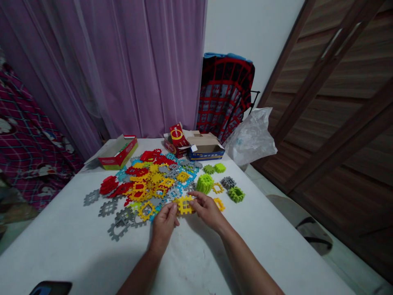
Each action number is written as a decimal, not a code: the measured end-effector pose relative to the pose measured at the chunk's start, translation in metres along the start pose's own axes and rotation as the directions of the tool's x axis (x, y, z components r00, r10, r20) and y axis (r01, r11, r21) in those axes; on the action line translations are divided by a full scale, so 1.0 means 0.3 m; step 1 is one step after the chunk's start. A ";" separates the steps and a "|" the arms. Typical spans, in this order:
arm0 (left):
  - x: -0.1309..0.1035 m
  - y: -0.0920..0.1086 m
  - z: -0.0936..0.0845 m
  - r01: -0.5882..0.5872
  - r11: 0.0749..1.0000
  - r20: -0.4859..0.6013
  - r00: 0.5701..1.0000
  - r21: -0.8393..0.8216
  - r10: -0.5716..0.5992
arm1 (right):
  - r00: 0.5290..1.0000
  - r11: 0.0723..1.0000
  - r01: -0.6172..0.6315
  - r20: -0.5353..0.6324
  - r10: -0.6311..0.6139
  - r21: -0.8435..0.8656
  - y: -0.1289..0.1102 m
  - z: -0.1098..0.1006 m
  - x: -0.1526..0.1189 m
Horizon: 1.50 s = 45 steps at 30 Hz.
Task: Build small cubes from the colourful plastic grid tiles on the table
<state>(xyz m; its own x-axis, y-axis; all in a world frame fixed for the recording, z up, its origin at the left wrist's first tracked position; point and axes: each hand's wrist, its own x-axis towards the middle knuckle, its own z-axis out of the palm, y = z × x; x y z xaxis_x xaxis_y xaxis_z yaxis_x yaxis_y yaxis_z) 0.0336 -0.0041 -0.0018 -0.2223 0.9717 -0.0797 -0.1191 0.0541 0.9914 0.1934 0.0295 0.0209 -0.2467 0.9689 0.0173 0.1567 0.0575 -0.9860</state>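
A yellow toothed plastic building piece with a window grid [184, 205] is held up between my two hands, just above the white table. My left hand [165, 223] pinches its left edge with thumb and fingers. On its right side, my right hand [205, 207] grips the edge with the fingers bent over it. Beyond my hands lies a heap of similar pieces in yellow, red, grey and blue, with a yellow piece [146, 210] close to my left hand. A lime-green block of joined pieces [205, 184] stands behind my right hand.
At the back of the table [92, 246] are a red and green open box [119, 153], a blue open box [207, 152] and a crumpled clear plastic bag [251, 137]. A green assembled piece [236, 194] lies to the right. A dark phone [50, 288] is at the near left.
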 end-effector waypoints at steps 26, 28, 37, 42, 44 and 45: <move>-0.067 -0.007 0.045 0.018 0.985 0.271 0.960 0.172 -0.065 | 0.996 0.529 0.047 0.083 0.044 -0.847 -0.073 -0.425 -0.136; -0.063 -0.013 0.043 0.005 0.984 0.276 0.960 0.181 -0.056 | 0.992 0.488 0.036 0.089 0.087 -0.872 -0.064 -0.480 -0.111; -0.065 -0.032 0.037 0.002 0.978 0.273 0.960 0.210 -0.060 | 0.959 0.414 0.127 0.217 0.180 -0.902 -0.062 -0.419 -0.013; -0.065 -0.043 0.036 -0.003 0.978 0.269 0.962 0.210 -0.055 | 0.956 0.380 0.145 0.228 0.183 -0.914 -0.055 -0.416 -0.006; -0.065 -0.043 0.037 0.003 0.979 0.265 0.962 0.205 -0.059 | 0.956 0.367 0.160 0.237 0.174 -0.916 -0.046 -0.416 -0.005; -0.066 -0.042 0.037 0.010 0.979 0.265 0.962 0.205 -0.065 | 0.955 0.361 0.165 0.239 0.172 -0.918 -0.043 -0.415 -0.004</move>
<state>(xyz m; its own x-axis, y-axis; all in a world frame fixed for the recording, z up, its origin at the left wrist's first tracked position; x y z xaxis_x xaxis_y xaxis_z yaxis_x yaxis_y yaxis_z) 0.0503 -0.0213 -0.0116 0.0505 0.9922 -0.1140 0.0791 0.1099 0.9908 0.3107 0.0577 0.0542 -0.4377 0.8781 -0.1933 0.8937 0.4014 -0.2002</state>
